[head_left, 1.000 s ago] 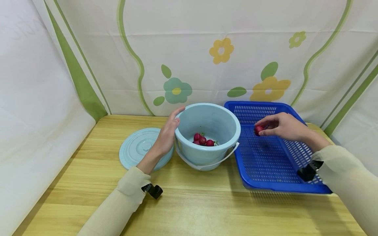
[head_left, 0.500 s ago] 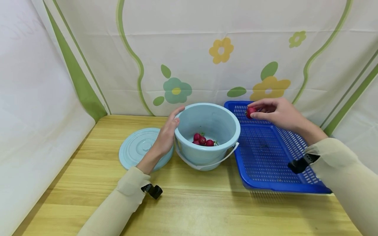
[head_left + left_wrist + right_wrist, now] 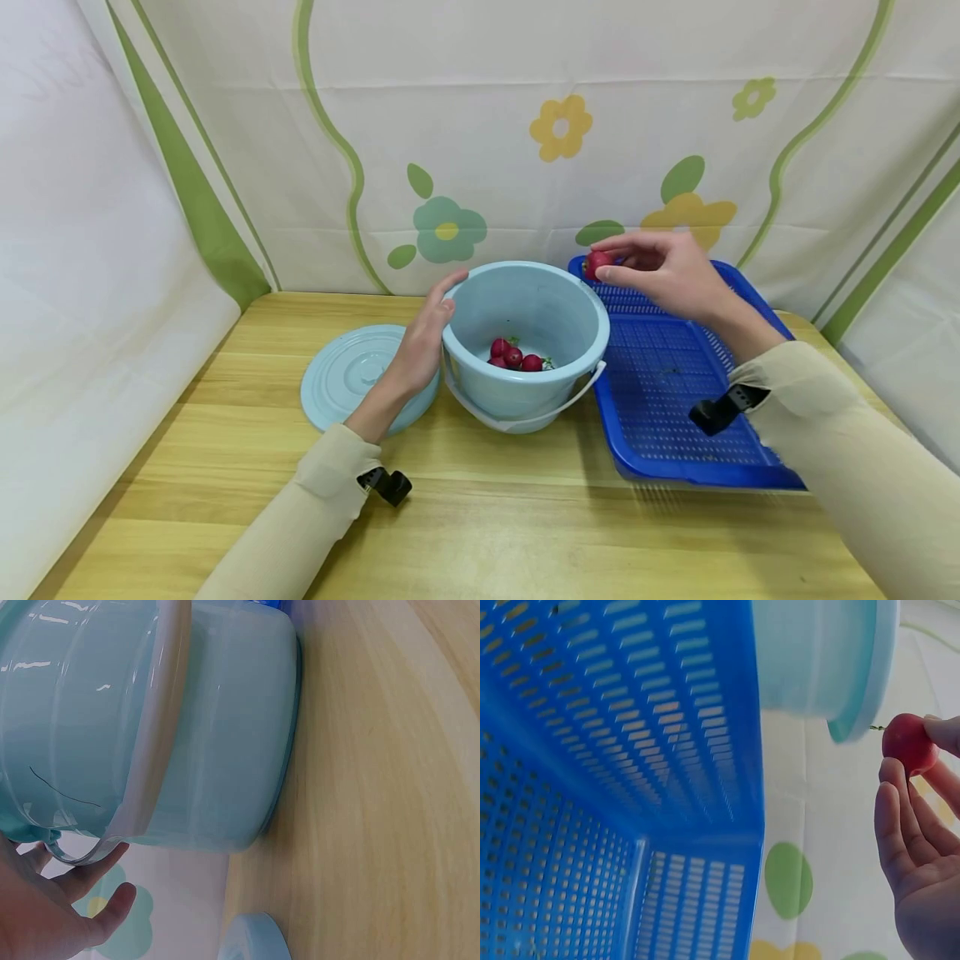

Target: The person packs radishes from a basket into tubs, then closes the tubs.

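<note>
On the wooden surface, a pale blue bucket is steadied by the left hand, its fingers laid flat and relaxed against the outer wall. Several red radishes are seen at the bucket's bottom. A round lid lies just left of it. Farther back, one radish is pinched in the right hand, held above the far left corner of the blue basket, near the bucket's rim.

Glossy smooth plastic pale blue bucket, same plastic lid, blue perforated plastic basket, wooden table with smooth grain, matt printed cloth backdrop, shiny red radish
</note>
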